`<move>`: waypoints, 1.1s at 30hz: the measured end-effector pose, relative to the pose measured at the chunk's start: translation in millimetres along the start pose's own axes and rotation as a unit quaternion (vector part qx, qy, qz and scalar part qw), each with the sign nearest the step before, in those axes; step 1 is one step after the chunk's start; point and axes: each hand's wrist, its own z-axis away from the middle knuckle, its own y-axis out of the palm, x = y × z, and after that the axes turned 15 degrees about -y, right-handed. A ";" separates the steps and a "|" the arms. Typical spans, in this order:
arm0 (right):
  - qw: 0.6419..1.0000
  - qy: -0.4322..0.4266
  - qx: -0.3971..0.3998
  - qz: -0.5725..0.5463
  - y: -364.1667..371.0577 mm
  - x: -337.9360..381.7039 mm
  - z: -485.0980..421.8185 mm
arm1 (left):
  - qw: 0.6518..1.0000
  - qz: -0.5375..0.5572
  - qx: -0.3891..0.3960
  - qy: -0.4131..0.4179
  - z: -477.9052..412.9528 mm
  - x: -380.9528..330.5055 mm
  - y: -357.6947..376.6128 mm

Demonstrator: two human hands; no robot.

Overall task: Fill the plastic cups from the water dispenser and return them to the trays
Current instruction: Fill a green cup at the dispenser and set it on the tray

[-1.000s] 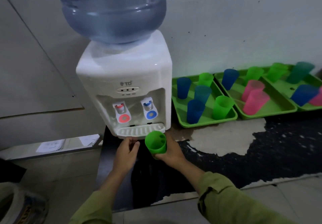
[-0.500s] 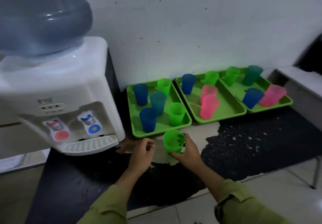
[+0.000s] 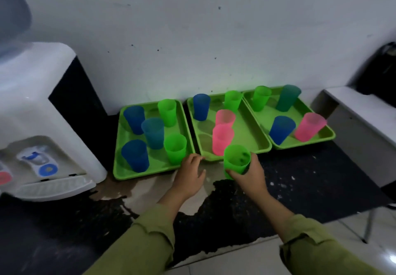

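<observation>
My right hand (image 3: pixel 249 175) grips a green cup (image 3: pixel 235 160) upright, just in front of the middle green tray (image 3: pixel 248 129). My left hand (image 3: pixel 190 173) is empty with fingers spread, touching the near corner where the left tray (image 3: pixel 120 167) meets the middle tray. The left tray holds blue and green cups, the middle tray two pink cups (image 3: pixel 221 138), a blue and a green one, and the right tray (image 3: pixel 319 140) several more. The white water dispenser (image 3: pixel 40 112) stands at the far left with its blue tap (image 3: pixel 34 157).
The trays sit against a white wall on a worn black counter (image 3: pixel 300 180) with a pale bare patch and a wet spot near the dispenser. A white ledge (image 3: pixel 360 114) and a dark object lie to the right. Tiled floor shows below the counter edge.
My view and both hands have shifted right, away from the dispenser. The green cup went from the drip tray to the front of the middle tray; my left hand opened by the tray corner.
</observation>
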 end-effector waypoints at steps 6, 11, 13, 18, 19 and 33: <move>0.999 -0.011 -0.038 0.012 -28.1 -21.7 -47.2 | 0.996 -0.068 0.057 -0.027 -20.2 -8.6 23.7; 0.998 -0.020 -0.059 -0.001 -30.9 -31.0 -83.0 | 0.991 -0.096 0.076 -0.053 -20.1 -1.6 34.2; 0.998 -0.008 -0.060 0.006 -28.1 -37.0 -94.3 | 0.990 -0.112 0.071 -0.052 -19.1 1.7 36.2; 0.996 0.067 -0.021 0.049 -17.0 -53.2 -115.3 | 0.988 -0.120 0.084 -0.050 -19.7 0.2 34.7; 0.995 0.081 -0.013 0.051 -15.2 -55.6 -117.4 | 0.987 -0.123 0.086 -0.050 -20.1 -0.7 33.7; 0.994 0.108 0.027 0.012 -12.6 -67.9 -117.8 | 0.985 -0.141 0.068 -0.066 -21.0 -10.7 29.6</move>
